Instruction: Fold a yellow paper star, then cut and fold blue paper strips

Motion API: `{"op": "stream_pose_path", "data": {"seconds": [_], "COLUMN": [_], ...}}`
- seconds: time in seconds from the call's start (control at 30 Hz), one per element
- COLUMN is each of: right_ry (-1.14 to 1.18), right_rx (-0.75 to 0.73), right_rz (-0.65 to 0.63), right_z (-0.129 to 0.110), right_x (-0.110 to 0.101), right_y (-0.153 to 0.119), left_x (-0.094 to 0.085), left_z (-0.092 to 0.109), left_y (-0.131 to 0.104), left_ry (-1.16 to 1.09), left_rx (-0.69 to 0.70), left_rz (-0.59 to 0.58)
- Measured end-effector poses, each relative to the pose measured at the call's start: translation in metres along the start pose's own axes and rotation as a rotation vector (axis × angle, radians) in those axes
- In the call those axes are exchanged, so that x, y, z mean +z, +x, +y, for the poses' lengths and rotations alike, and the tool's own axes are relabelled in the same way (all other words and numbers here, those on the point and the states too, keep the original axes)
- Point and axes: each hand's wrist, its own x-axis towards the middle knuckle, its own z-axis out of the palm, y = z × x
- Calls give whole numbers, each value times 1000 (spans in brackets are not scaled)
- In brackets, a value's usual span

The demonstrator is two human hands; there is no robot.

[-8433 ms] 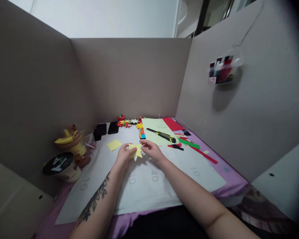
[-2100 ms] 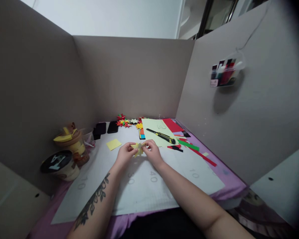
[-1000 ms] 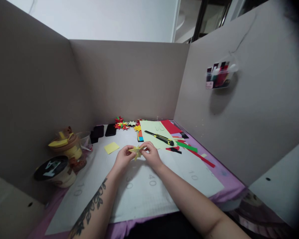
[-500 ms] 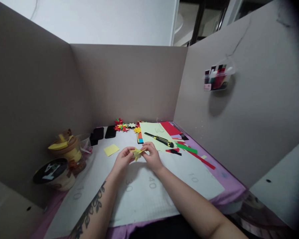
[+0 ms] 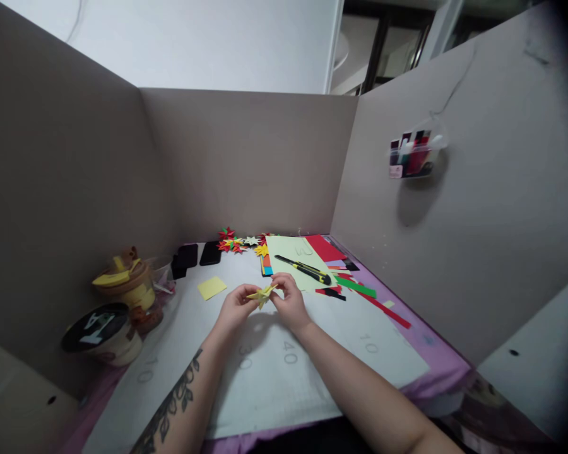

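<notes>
A folded yellow paper star (image 5: 263,294) is held above the middle of the white board (image 5: 274,391). My left hand (image 5: 238,308) pinches its left points between thumb and fingers. On the other side my right hand (image 5: 290,301) grips its right edge, fingers closed. Beyond my left hand lies a square yellow paper sheet (image 5: 212,288). Finished-looking paper stars (image 5: 231,244) in red, yellow, green and white sit together at the back. A yellow and black box cutter (image 5: 303,269) rests on a pale green sheet (image 5: 284,246) past my right hand.
Red, green and black paper strips (image 5: 355,287) lie at the right. Two dark phones, one a black phone (image 5: 210,253), lie at the back left. Decorated pots (image 5: 123,284) and a lidded tub (image 5: 105,334) stand at left. A plastic cup (image 5: 414,153) hangs on the right wall.
The yellow star has turned slightly between my fingers, and my left hand's fingers have shifted a little on it. The whole view has tipped slightly.
</notes>
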Motion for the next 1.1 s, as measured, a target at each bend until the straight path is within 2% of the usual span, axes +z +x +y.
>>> {"op": "stream_pose_path", "data": {"seconds": [0.43,0.8,1.1], "right_ry": [-25,33,-23], "right_rx": [3,106,31], "right_rz": [24,-86,-149], "right_z": [-6,4,4], "right_x": [-2,0,-3], "right_y": [-1,0,1], "left_x": [1,3,4], "left_z": [1,-1,0], "left_y": [-1,-4,-4], "left_ry": [17,-107,-117], "left_rx": [-2,-93,-141], "left_rz": [5,-12,24]}}
